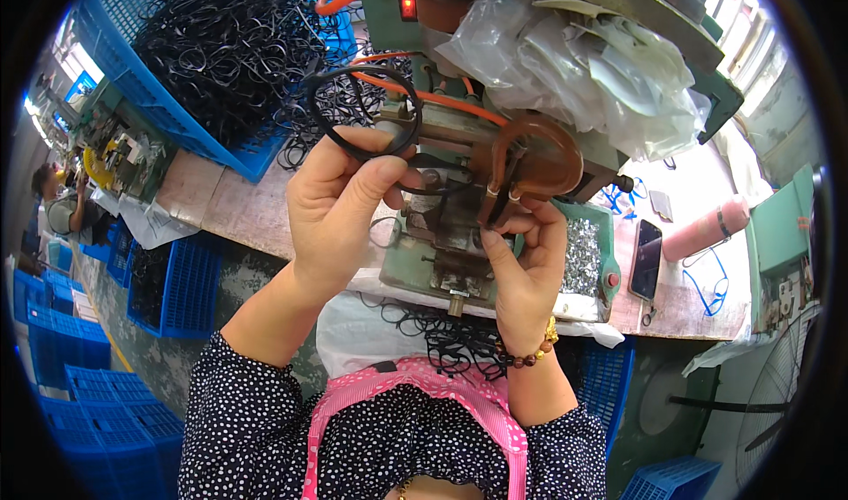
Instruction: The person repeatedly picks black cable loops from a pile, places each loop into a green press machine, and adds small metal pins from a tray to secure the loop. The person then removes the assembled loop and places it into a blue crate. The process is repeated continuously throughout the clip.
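Observation:
My left hand pinches a thin black glasses frame between thumb and fingertips, its round rim raised above the hand. Another dark loop reaches from the fingers toward the machine. My right hand has thumb and fingers drawn together at the lower end of a brown curved loop; what lies between the fingertips is hidden. Both hands are in front of the green bench machine, whose metal fixture sits between them. More black frames lie in my lap on pale cloth.
A blue crate heaped with black frames stands at the far left. Plastic bags hang on the machine, and orange hoses cross behind the hands. At right are a phone, pink bottle, scrap tray and fan.

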The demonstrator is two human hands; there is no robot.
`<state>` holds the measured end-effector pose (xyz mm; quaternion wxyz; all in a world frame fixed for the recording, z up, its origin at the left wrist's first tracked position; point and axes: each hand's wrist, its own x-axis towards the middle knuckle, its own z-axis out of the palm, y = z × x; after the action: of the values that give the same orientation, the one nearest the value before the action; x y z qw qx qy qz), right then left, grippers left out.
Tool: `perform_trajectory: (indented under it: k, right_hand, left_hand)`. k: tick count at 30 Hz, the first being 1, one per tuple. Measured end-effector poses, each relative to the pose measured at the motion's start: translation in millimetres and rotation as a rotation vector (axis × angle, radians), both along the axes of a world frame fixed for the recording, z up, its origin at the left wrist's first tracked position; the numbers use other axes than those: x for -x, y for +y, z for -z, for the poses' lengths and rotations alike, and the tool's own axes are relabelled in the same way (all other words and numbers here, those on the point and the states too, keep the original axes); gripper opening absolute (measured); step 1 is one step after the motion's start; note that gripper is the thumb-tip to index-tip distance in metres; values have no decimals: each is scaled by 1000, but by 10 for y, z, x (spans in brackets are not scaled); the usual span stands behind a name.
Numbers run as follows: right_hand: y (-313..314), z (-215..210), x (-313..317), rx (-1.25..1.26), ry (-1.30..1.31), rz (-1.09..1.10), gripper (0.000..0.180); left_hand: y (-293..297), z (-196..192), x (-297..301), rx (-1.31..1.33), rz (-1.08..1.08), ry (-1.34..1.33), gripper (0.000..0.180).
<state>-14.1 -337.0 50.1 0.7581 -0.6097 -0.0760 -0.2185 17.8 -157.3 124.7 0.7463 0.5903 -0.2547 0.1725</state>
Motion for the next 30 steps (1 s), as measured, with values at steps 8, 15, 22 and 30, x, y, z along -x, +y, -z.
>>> perform_trajectory:
  k: [8, 15, 22, 30]
  right_hand:
    - [-3, -19, 0, -14, 44, -78, 47]
    - [-126, -26, -13, 178, -27, -21, 46]
    - [-533, 55, 72, 152, 28, 154, 32]
    - [-1174, 473, 260, 303, 28, 558, 24]
  left_hand:
    - [-3, 48, 13, 9, -35, 40, 15]
    - [-68, 154, 331, -331, -28, -85, 18]
    - [-308, 231, 205, -531, 10, -69, 14]
    - [-347, 259, 119, -519, 16, -67, 16]
